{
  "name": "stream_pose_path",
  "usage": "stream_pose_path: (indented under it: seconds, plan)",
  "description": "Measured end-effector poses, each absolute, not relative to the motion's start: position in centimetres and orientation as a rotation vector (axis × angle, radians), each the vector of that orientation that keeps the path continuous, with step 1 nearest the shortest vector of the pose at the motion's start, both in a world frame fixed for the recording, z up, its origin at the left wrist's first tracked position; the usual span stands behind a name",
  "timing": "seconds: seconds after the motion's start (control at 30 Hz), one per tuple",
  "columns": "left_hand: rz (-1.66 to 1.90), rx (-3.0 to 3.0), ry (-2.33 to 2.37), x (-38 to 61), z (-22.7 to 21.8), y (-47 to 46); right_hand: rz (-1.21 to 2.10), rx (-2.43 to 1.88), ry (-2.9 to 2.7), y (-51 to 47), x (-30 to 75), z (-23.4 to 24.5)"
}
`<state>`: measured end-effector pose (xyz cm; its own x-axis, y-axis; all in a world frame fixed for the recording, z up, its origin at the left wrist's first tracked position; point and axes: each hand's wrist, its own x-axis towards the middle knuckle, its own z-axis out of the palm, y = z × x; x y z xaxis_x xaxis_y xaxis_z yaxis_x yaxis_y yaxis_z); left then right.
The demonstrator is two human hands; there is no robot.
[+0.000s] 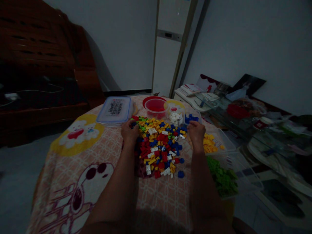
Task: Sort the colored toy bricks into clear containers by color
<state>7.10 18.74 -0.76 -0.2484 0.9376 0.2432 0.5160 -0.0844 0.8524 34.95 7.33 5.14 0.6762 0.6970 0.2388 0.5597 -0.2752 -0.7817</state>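
Note:
A heap of mixed toy building bricks point(158, 148) in red, yellow, blue, white and green lies on the patterned tablecloth point(161, 198). At the heap's upper left edge is my left hand point(129, 132), its fingers curled in a pinch; what they hold, if anything, is too dark to tell. My right hand point(197, 131) is closed at the fingertips, just in front of a small clear box with blue bricks point(191, 117). Whether a brick sits in that pinch is hidden. White bricks point(175, 118) are gathered to the left of the blue ones.
Yellow bricks point(209, 143) and green bricks point(221, 178) fill clear plastic boxes along the right. Behind the heap stand a round tub point(156, 107) with red and a blue-rimmed lidded box point(114, 110). A cluttered glass table point(219, 112) is at right, a wooden bench point(80, 78) at left.

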Motion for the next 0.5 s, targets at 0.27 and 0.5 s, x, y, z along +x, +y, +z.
stream_pose_path:
  seconds: [0.27, 0.5]
  plan:
    - [1.293, 1.570, 1.761, 7.0, -0.9, 18.8, 0.732, -2.303, -1.513, 5.1, 33.4, 6.3]
    - [1.281, 1.574, 1.776, 7.0, -0.7, 18.7, 1.002, -2.395, -1.625, 4.8, 31.8, 7.3]
